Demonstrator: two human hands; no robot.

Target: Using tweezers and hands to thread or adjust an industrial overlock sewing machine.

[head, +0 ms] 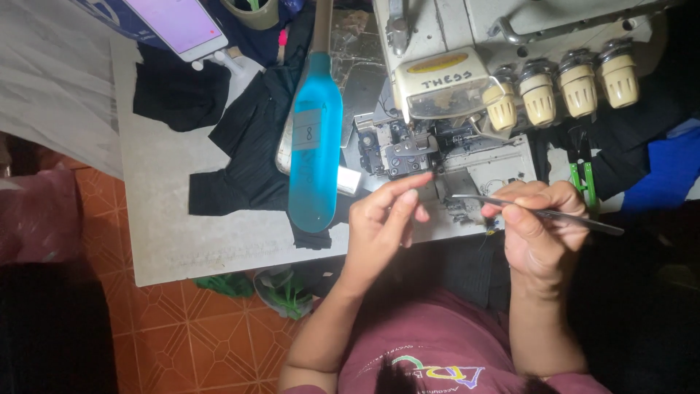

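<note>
Metal tweezers [539,212] sit pinched in the right hand [536,233], thumb and fingers closed on the middle of them, the thin tips pointing toward the machine's [467,95] needle area and the blunt end sticking out past the worktop's [168,219] near edge. The left hand [383,222] holds nothing I can make out: its forefinger and thumb reach up toward the dark metal parts under the machine's front, the fingertips close together, but whether they pinch a thread is too fine to tell. Both hands hover near each other at the near edge of the worktop, just in front of the machine and apart from one another.

The machine is a cream serger standing at the worktop's far right, with four cream tension knobs [558,87] in a row along its front. A blue bottle-shaped lamp head [315,146] hangs over the middle of the worktop, left of the machine. Black cloth [248,146] lies spread under and left of it, with another black piece [179,91] toward the far left corner. A phone [182,25] with a lit pink screen rests at the far edge. Green-handled snips [583,186] lie by the right edge. Orange tiles [197,335] cover the floor below.
</note>
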